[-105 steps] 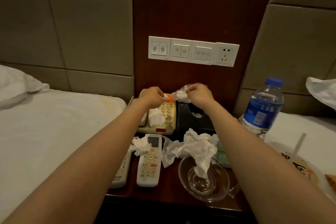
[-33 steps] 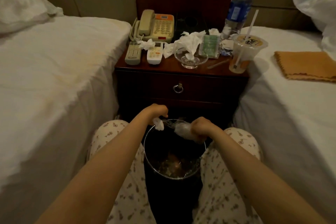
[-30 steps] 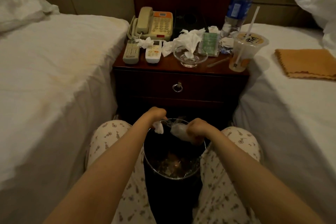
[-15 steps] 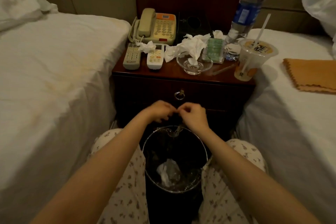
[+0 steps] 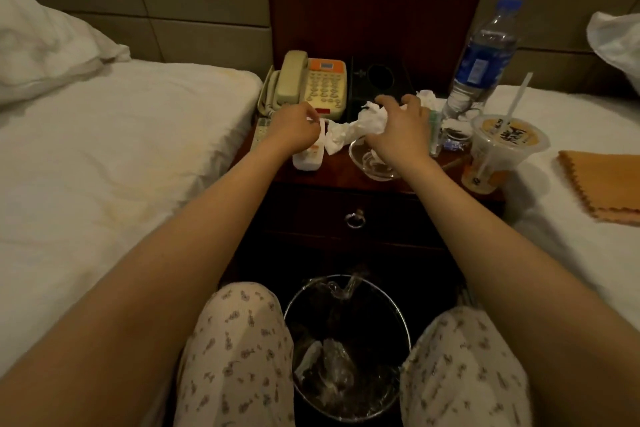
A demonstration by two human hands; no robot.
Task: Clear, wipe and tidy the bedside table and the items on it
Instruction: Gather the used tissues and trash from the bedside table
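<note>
The dark wooden bedside table [image 5: 332, 174] stands between two beds. My left hand [image 5: 294, 130] is curled over the white remote [image 5: 307, 158] and pinches a small crumpled tissue [image 5: 314, 120]. My right hand [image 5: 398, 130] hovers with spread fingers over a large crumpled tissue [image 5: 367, 121] that hangs into a glass bowl [image 5: 372, 166]. Another tissue wad [image 5: 429, 97] lies behind my right hand. A second remote [image 5: 261, 130] peeks out left of my left hand.
A beige phone [image 5: 311, 87] and a black tissue box [image 5: 377, 78] stand at the back. A water bottle [image 5: 481, 59], a green pack [image 5: 434, 130] and a drink cup with straw [image 5: 502, 149] are on the right. An orange cloth [image 5: 602, 184] lies on the right bed. The lined bin [image 5: 346, 350] sits between my knees.
Both hands dropped their wads into the bin, then rose from it to the tabletop. My left hand has closed on the small tissue; my right has spread over the large one.
</note>
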